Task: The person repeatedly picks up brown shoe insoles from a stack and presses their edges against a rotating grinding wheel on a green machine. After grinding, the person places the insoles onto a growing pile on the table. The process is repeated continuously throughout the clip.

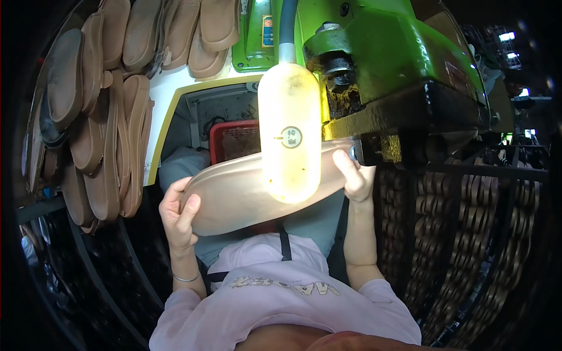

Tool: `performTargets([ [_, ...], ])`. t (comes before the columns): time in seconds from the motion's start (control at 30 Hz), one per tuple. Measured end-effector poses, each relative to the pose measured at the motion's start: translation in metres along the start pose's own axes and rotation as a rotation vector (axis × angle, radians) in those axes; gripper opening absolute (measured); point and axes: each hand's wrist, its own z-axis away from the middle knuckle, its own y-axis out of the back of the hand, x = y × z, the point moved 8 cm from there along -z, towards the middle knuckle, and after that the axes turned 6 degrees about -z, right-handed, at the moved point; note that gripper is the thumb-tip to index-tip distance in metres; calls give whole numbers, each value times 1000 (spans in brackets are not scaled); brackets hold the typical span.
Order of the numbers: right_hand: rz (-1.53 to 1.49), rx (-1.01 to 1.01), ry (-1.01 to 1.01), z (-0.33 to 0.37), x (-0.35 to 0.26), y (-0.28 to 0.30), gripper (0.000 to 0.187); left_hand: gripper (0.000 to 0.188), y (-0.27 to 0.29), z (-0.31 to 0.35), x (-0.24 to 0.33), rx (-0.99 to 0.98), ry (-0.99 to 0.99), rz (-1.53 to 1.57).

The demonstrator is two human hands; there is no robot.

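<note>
A long tan shoe sole (228, 202) is stretched between my two hands, tilted up toward the right. My left hand (177, 213) grips its rounded left end, thumb on the face toward me and fingers behind. At the other end my right hand (356, 178) pinches the sole, thumb on top, right beside a small round metal part (353, 153) of the green machine (404, 52). Whether the sole's edge touches that part I cannot tell. A bright lamp (291, 99) hangs in front and hides the sole's middle.
More tan soles (65, 79) lie piled on the white table (162, 99) at the left. Below the table's yellow-edged cutout sits a red basket (218, 137). Racks full of brown soles (445, 216) stand at the right. The machine's heavy head overhangs my right hand.
</note>
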Motion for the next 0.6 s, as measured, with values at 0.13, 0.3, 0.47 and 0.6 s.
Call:
performTargets([
  [0.13,-27,-70,-3,2,4,-22,21,31,22,11,-5,36,47,7],
  [0.3,149,-95,42,-3,-7,-35,17,23,27,36,-30,-43,136,58],
  [0.47,120,-72,45,-7,-9,-45,14,36,-11,66,-63,-320,347,-25],
  [0.6,232,-113,81,-3,4,-49,15,38,-57,73,-78,-353,239,-174],
])
